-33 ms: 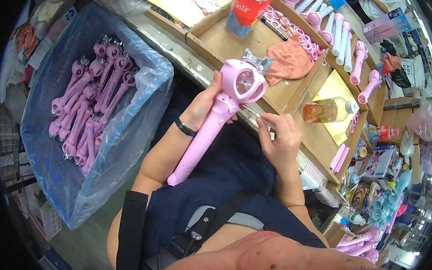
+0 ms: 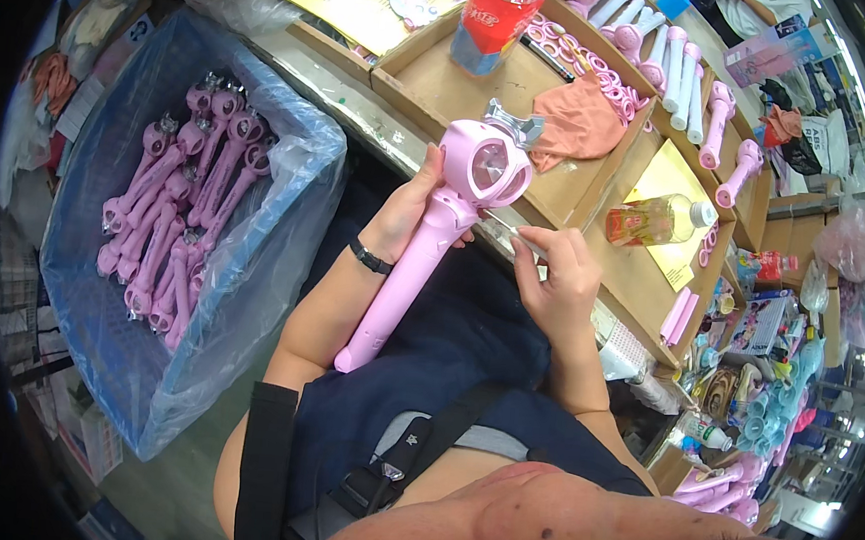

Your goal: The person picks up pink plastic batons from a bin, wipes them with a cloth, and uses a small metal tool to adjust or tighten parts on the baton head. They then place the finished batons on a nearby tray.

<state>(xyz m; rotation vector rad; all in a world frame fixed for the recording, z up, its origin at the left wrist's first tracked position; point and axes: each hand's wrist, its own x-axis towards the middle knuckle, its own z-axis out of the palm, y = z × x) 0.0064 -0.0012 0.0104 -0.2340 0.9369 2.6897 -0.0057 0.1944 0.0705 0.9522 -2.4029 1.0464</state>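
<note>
My left hand (image 2: 406, 213) grips a pink toy wand (image 2: 423, 259) just below its heart-shaped head, which carries a silver crown (image 2: 513, 125). The wand's long handle slants down over my lap. My right hand (image 2: 552, 278) is beside the head, its fingers pinched on a thin pale pin-like tool (image 2: 501, 223) whose tip reaches toward the wand's neck. A black band circles my left wrist.
At my left stands a blue plastic-lined bin (image 2: 283, 250) holding several finished pink wands (image 2: 171, 212). Ahead are cardboard trays (image 2: 436, 80) with an orange cloth (image 2: 578, 120), a red cup (image 2: 490, 18), pink rings (image 2: 578, 59), pink handle parts (image 2: 668, 56) and a bottle of yellow liquid (image 2: 657, 220).
</note>
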